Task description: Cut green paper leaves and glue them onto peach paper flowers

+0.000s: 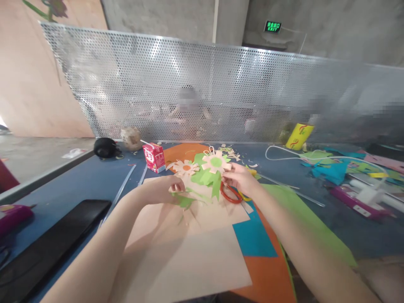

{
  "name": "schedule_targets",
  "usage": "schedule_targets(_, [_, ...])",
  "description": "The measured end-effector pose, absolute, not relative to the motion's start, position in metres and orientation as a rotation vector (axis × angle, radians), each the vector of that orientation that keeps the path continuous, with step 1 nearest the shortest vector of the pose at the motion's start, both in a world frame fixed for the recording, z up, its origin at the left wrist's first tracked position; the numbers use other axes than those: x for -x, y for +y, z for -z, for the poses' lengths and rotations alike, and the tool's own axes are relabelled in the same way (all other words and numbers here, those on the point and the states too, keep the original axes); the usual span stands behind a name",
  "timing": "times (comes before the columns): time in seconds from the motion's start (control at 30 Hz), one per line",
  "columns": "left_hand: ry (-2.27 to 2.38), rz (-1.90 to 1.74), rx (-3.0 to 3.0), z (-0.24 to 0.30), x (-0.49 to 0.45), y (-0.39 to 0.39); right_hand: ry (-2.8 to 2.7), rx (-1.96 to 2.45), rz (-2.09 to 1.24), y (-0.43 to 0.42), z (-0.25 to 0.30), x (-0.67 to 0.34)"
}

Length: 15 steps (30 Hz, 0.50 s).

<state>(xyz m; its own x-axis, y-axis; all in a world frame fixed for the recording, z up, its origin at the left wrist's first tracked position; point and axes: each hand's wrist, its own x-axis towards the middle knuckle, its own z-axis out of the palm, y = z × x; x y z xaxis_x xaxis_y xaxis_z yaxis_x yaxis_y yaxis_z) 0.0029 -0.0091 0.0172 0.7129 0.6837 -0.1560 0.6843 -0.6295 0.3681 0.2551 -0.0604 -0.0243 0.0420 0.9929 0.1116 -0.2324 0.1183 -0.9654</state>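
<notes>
My right hand (242, 180) is closed, pinching the right-hand petals of a pale peach flower cutout (216, 162) with a green centre. A green strip (216, 187) hangs below that flower. My left hand (167, 189) has its fingers curled in over the pale sheets (186, 256). Green cut pieces (184, 201) lie just under its fingertips; whether the fingers hold one I cannot make out. Between the hands, a second flower (187, 167) with an orange centre rests beside green leaf-like pieces (202, 177). Red-handled scissors (231, 195) lie against my right hand, partly hidden.
A pink drink carton (154, 158) with a straw stands behind my left hand. At left are a black flat panel (59, 240) and a clear stick (121, 189). Right are green sheet (303, 214), yellow roll (299, 136), cable and purple glue gun (360, 203). A perforated metal screen (135, 80) borders the back.
</notes>
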Motion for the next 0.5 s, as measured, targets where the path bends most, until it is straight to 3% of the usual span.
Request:
schedule_targets(0.33, [0.965, 0.106, -2.471, -0.0133, -0.0024, -0.0057, -1.278, 1.076, -1.240, -0.0643, 0.0243, -0.2505])
schedule_targets(0.5, [0.907, -0.125, -2.457, -0.0164, 0.0003, -0.0034, -1.275, 1.108, -1.240, -0.0656, 0.0233, -0.2502])
